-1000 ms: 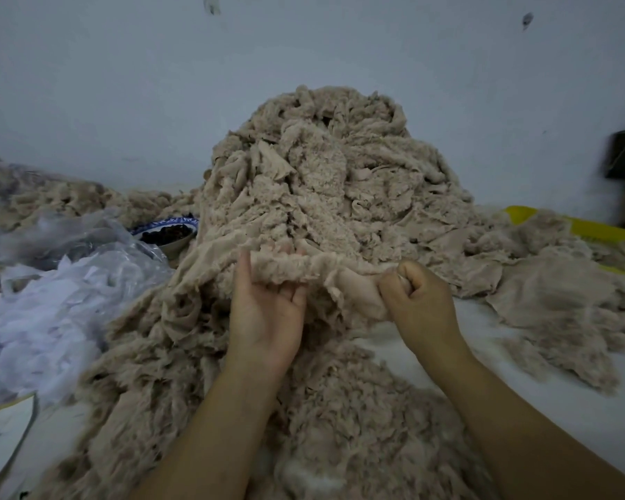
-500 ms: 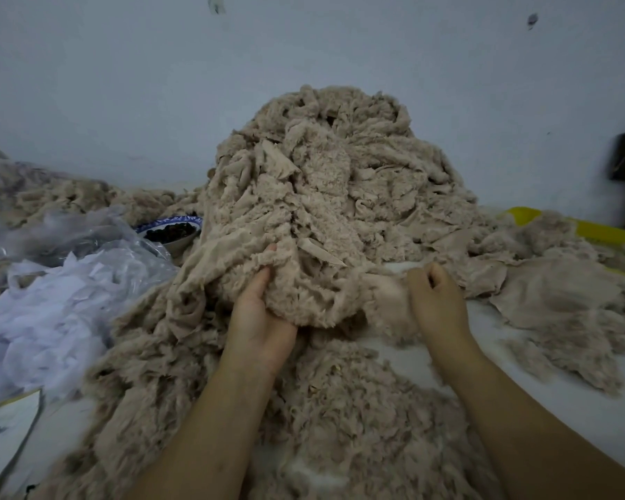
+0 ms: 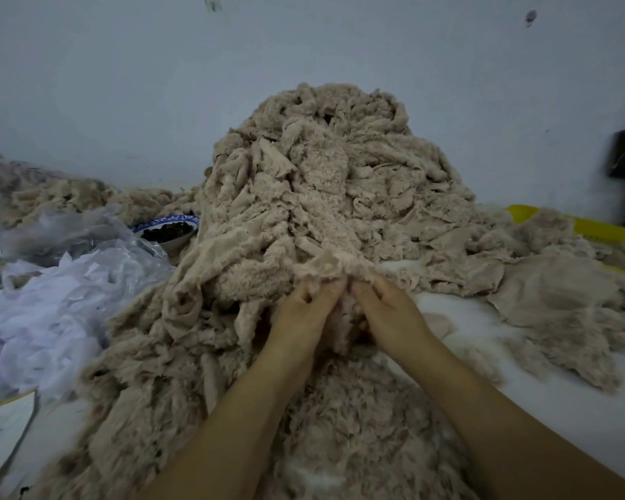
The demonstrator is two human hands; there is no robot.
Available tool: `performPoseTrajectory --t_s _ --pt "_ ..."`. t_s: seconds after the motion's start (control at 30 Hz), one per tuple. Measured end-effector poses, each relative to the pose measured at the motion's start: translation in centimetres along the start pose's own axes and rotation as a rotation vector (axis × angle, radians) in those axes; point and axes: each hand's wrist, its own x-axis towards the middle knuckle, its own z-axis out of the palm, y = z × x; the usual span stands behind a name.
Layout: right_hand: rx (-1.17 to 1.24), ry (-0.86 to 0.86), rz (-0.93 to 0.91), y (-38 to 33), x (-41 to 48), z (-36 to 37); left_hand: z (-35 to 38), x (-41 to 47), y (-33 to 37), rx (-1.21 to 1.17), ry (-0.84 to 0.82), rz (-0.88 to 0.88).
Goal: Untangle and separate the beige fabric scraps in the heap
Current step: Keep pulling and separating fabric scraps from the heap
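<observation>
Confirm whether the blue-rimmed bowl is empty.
No: the blue-rimmed bowl, left of the beige fabric heap, holds dark pieces.

The left hand [image 3: 300, 312] and right hand [image 3: 390, 312], well apart a second ago, have closed toward each other and now meet fingertip to fingertip at the foot of the heap [image 3: 322, 196]. Both grips are pinched on the same fuzzy scrap edge [image 3: 325, 268] at 12 o'clock from the knuckles. The left palm, previously turned up and cupping a fold, now faces inward. The fold formerly stretched between the hands has bunched into a small ridge above the fingers.
</observation>
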Motion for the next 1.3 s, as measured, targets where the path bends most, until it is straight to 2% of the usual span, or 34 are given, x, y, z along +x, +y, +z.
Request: performPoseTrajectory --t_s 0.07,0.17,0.23,0.33,0.43,0.6,0.7,0.8,0.87,0.97,1.07,1.13,1.2,1.3 --pt "-0.003 0.062 0.08 0.2 0.4 -0.3 0.1 -0.1 -0.2 0.08 -0.018 -0.019" --pt "0.037 0.007 0.069 0.3 0.6 -0.6 0.0 -0.2 0.0 0.271 0.023 -0.003" --pt "0.041 -0.04 0.108 0.6 0.9 -0.8 0.0 -0.3 -0.2 0.46 -0.041 0.046" --pt "-0.113 0.054 0.06 0.6 1.2 -1.2 -0.1 -0.6 -0.6 0.735 -0.168 0.179" --pt "-0.085 0.21 0.17 0.6 1.5 -1.9 0.0 -0.4 -0.4 0.655 -0.236 0.247" --pt "0.207 0.234 0.434 1.3 2.3 -1.9 0.1 -0.7 -0.2 0.614 -0.249 0.205" --pt "0.418 0.346 0.437 1.2 2.6 -3.7 -0.2 -1.0 0.3 0.279 -0.206 0.11" --pt "0.474 0.43 0.337 1.3 2.6 -5.3 -1.0 -0.1 0.9 -0.1 0.002 0.017" --pt "0.288 0.33 0.262 1.1 2.5 -4.2 -1.3 0.4 1.2 -0.23 0.076 -0.064" --pt "0.056 0.028 0.14 0.8 1.5 -1.8 -1.4 0.7 1.1 -0.368 0.009 -0.151" --pt "-0.116 -0.247 0.042 0.7 0.7 -1.3 -2.2 1.0 1.1 -0.548 0.009 -0.101" --pt "-0.297 -0.278 0.019 1.3 0.5 -1.0 -2.8 1.2 1.2 -0.62 -0.014 -0.075" --pt "-0.37 -0.258 -0.05 1.6 0.5 -1.0 -3.2 1.4 1.2 -0.623 -0.024 -0.064" --pt "-0.222 -0.174 -0.011 1.0 0.7 -1.9 -3.8 1.8 1.2 -0.691 0.028 -0.023"
